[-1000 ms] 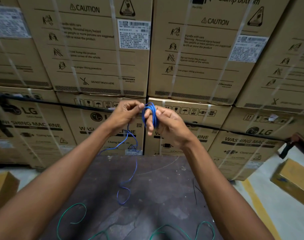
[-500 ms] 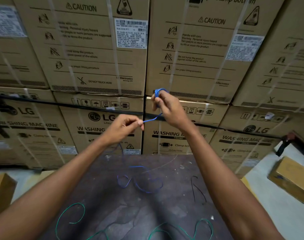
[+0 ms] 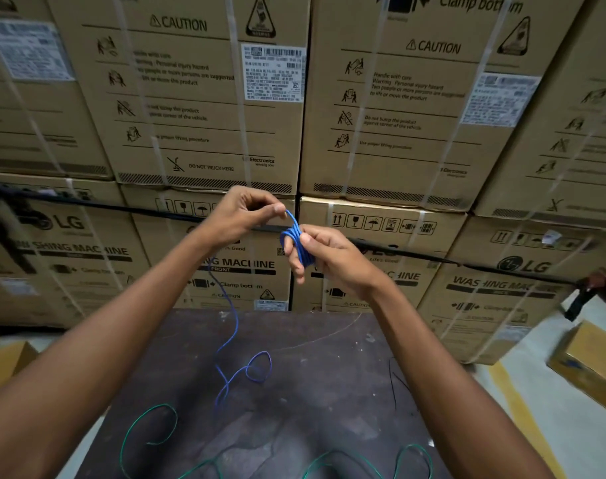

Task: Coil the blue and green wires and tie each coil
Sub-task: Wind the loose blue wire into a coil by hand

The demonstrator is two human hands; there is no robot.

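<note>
Mid-frame: your right hand (image 3: 324,259) clamps blue wire (image 3: 296,242) coil around its fingers. Left hand (image 3: 241,212) pinches feed strand; slack trails to counter (image 3: 329,392). Keep tension even, stack turns flat. Turn count unclear, likely several. Green wire (image 3: 146,426) loose, bottom of frame.

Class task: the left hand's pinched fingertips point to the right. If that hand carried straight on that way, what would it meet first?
Most likely the blue wire coil wound on the right hand; the left hand already pinches the strand feeding it. Depth is uncertain.
</note>
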